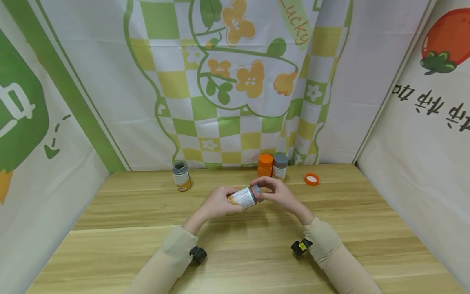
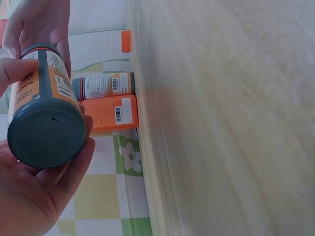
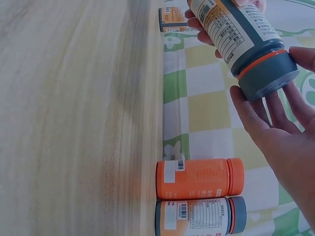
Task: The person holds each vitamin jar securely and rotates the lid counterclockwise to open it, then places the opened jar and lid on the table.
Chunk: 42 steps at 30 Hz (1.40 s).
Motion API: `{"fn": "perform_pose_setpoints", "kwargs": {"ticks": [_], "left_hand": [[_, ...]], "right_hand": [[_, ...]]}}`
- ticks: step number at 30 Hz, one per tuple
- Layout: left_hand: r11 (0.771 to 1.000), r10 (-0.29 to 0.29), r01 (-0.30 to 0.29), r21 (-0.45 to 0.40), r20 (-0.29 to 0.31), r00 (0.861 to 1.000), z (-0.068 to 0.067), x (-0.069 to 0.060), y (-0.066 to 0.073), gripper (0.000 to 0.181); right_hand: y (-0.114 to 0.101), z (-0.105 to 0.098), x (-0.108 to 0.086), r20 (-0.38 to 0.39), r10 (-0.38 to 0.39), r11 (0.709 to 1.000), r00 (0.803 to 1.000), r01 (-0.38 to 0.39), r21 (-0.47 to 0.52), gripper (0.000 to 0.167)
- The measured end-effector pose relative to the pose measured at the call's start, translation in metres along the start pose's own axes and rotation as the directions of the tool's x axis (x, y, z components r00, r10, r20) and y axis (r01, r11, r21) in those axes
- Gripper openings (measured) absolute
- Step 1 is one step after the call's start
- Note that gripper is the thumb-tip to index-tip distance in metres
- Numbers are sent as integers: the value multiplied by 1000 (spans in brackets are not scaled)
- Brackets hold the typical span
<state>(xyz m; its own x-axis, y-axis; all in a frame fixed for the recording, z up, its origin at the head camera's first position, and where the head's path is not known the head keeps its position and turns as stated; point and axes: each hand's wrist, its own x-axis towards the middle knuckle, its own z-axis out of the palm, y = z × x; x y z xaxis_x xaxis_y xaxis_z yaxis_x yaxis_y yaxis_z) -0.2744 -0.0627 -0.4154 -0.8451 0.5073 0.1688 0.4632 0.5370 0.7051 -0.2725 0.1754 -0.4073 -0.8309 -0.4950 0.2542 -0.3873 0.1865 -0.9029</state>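
Observation:
A dark grey pill bottle (image 1: 243, 198) with a white and orange label is tilted in the air above the table. My left hand (image 1: 219, 203) grips it around the body, and its dark base (image 2: 47, 133) faces the left wrist view. The thumb and fingers of my right hand (image 1: 276, 193) hold the grey cap (image 3: 268, 76) at its other end. An orange ring shows between cap and bottle. Behind my right hand stand an orange bottle (image 1: 265, 165) with an orange cap and another labelled bottle (image 1: 280, 167) with a grey cap.
An uncapped grey bottle (image 1: 181, 176) stands at the back left of the wooden table (image 1: 235, 253). At the back right lies a loose orange cap (image 1: 311, 179), its whitish inside up. A patterned curtain (image 1: 238, 134) hangs right behind the table, with printed cloth walls at both sides.

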Motion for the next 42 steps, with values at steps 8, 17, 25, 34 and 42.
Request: {"fn": "perform_pose_setpoints", "kwargs": {"ticks": [8,17,25,34,42], "left_hand": [[1000,-10,11,-21,14,1000,1,0,1,43],[998,11,-10,-57,24,1000,0,0,-1,38],[992,22,-15,-124,54,998,-2,-1,-6,36],[987,30,-14,-157,95,995,-3,-2,-4,34],[994,35,-28,-104,63,997,-1,-3,-4,31]], "right_hand": [[4,-1,-1,21,-46,998,999,45,47,37],[6,-2,-2,60,-174,983,983,170,68,43],[5,-2,-2,86,-229,971,970,222,84,45],[2,-1,-3,100,-238,970,966,232,70,43],[1,2,-3,44,-191,981,981,190,25,38]]}}
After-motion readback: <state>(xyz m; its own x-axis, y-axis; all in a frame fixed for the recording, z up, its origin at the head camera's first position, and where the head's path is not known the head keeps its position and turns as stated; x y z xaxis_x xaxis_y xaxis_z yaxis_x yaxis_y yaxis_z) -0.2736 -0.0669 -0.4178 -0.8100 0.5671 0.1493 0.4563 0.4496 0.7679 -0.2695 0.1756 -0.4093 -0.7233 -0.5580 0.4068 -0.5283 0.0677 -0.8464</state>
